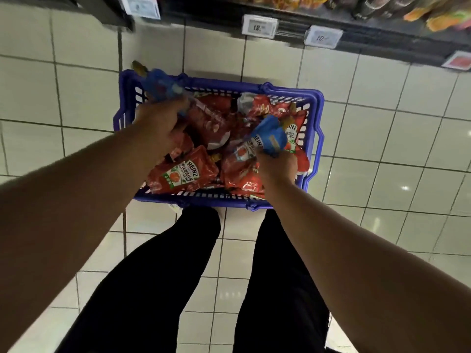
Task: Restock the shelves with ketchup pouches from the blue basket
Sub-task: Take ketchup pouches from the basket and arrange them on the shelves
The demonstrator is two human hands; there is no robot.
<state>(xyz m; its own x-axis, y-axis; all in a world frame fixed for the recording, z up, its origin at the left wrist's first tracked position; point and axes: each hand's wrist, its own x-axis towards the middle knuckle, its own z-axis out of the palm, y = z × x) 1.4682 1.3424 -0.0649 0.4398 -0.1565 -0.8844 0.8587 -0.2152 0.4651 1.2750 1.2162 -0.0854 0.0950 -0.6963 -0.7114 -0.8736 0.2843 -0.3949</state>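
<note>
Blue plastic slotted basket (314, 115) sits on the pale tiled floor (382, 138) below the dark shelf edge (356, 39), full of red foil ketchup pouches (182, 171). Risk: loose, slick pile, so a pouch could slip or drag neighbours out on the lift. Left hand (158, 123) curls round a blue-topped pouch, blurred. Right hand (276, 165) pinches another blue-topped pouch (267, 136).

Glossy foil-like ketchup pouches (183, 171) (crinkled) fill a slatted plastic basket (314, 138) on shiny floor tiles (382, 138).
</note>
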